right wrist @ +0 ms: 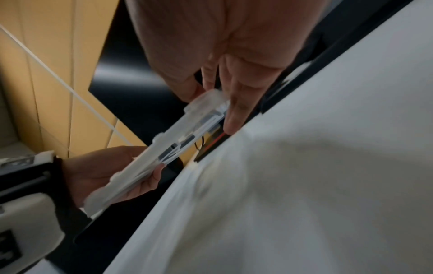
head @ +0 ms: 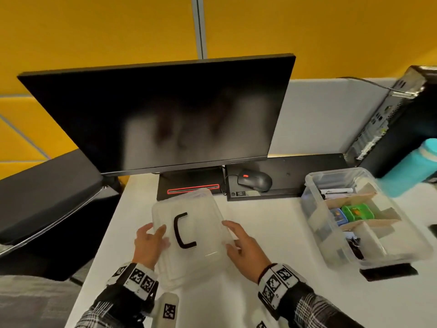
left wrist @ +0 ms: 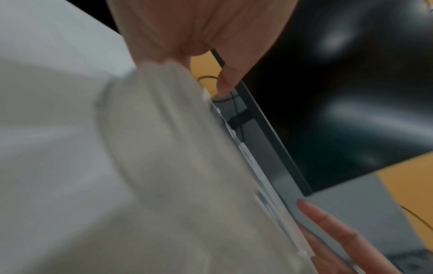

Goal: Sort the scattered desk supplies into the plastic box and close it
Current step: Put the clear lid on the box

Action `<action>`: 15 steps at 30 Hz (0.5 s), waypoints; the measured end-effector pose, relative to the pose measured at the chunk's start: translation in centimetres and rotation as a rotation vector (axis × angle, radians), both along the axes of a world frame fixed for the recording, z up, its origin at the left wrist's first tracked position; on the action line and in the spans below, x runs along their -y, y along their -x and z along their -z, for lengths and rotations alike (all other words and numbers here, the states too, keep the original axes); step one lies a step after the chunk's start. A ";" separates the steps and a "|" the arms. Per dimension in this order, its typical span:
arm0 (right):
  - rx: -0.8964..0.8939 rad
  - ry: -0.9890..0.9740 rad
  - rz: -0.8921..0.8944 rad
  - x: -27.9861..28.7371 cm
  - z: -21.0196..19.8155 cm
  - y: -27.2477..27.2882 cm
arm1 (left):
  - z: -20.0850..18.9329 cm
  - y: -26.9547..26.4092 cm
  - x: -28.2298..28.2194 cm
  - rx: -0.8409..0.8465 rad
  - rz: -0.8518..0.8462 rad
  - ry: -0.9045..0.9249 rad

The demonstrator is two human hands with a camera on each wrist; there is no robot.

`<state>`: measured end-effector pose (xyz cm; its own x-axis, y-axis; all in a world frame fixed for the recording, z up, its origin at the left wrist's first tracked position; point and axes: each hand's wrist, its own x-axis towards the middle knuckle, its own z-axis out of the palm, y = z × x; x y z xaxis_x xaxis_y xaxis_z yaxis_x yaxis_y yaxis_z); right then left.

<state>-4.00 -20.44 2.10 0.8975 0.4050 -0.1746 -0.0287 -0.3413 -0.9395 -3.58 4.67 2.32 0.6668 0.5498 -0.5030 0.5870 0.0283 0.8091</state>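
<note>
White desk (head: 272,233): your left hand (head: 149,245) and right hand (head: 243,249) clamp the lid (head: 201,233); carry it level toward the plastic box (head: 316,223) at three o'clock.

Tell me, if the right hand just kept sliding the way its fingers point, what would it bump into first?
The right hand already holds the clear lid by its edge, so that comes first. Beyond it, the fingers point up the desk toward the monitor base, probably next, though depth is hard to judge.

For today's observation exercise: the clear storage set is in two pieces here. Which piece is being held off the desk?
The lid, with the black handle, held between both hands; the box sits open at the right.
</note>
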 end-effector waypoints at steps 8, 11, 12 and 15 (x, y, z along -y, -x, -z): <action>0.367 0.044 0.378 16.6 -8.1 0.6 | -8.5 -3.1 15.0 0.444 0.387 0.051; 0.455 0.154 0.483 22.6 -9.0 0.5 | -10.4 -5.4 21.2 0.547 0.549 0.039; 0.468 0.201 0.528 24.7 -9.0 0.6 | -10.7 -6.3 23.7 0.556 0.597 0.034; 0.433 0.258 0.632 29.1 -7.7 0.9 | -10.1 -8.4 29.2 0.497 0.748 -0.041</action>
<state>-4.91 -49.52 9.83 0.9527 -0.2074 0.2221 0.0595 -0.5895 -0.8056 4.85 -24.56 12.44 0.9933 -0.1041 -0.0503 0.0222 -0.2548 0.9667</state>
